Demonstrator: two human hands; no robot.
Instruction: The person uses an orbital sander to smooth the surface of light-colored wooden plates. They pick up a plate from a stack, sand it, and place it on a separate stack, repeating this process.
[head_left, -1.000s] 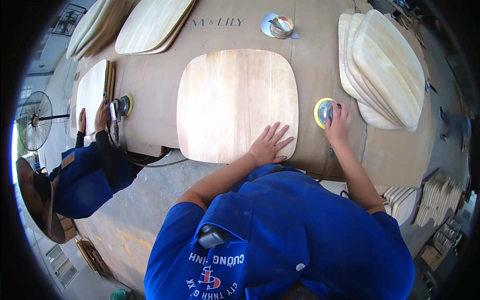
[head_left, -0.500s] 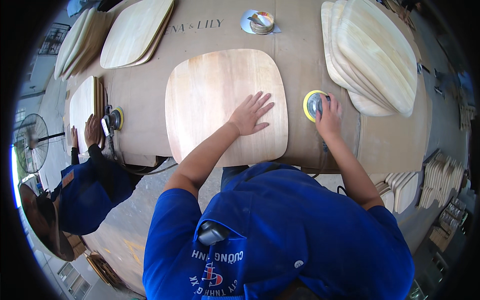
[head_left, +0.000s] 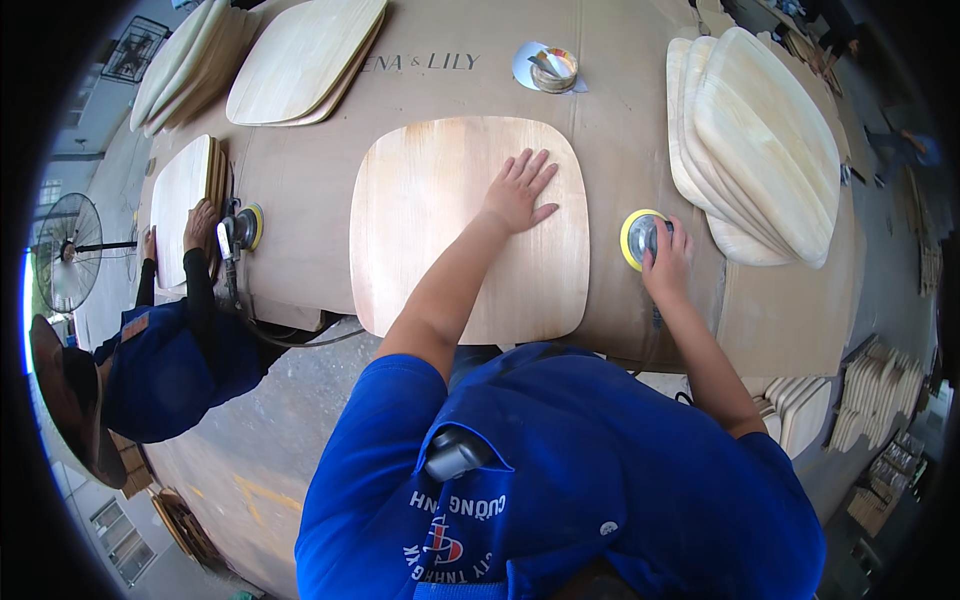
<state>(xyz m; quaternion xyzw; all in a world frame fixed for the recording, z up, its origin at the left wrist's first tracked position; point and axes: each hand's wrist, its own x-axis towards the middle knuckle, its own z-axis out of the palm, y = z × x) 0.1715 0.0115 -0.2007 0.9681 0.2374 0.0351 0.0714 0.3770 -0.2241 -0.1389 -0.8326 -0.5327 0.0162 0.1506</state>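
A pale wooden panel [head_left: 440, 220] with rounded corners lies flat in front of me on the cardboard-covered table. My left hand [head_left: 521, 190] rests on its upper right part, palm down and fingers spread. To the right of the panel, my right hand [head_left: 672, 262] is wrapped round a disc sander [head_left: 638, 238] with a yellow-edged pad. The sander is tipped on its side, so its pad faces the panel, apart from it. Part of the sander's body is hidden by my fingers.
Stacks of similar panels stand at the right [head_left: 765, 140] and far left [head_left: 305, 60]. A round container [head_left: 553, 70] with a scraper-like blade sits at the back. At left, a co-worker [head_left: 180, 350] touches a smaller panel stack [head_left: 183, 210] beside another sander [head_left: 243, 228].
My left hand has slid up the panel, away from me. My right hand still holds the sander beside the panel. The whole view has shifted slightly.
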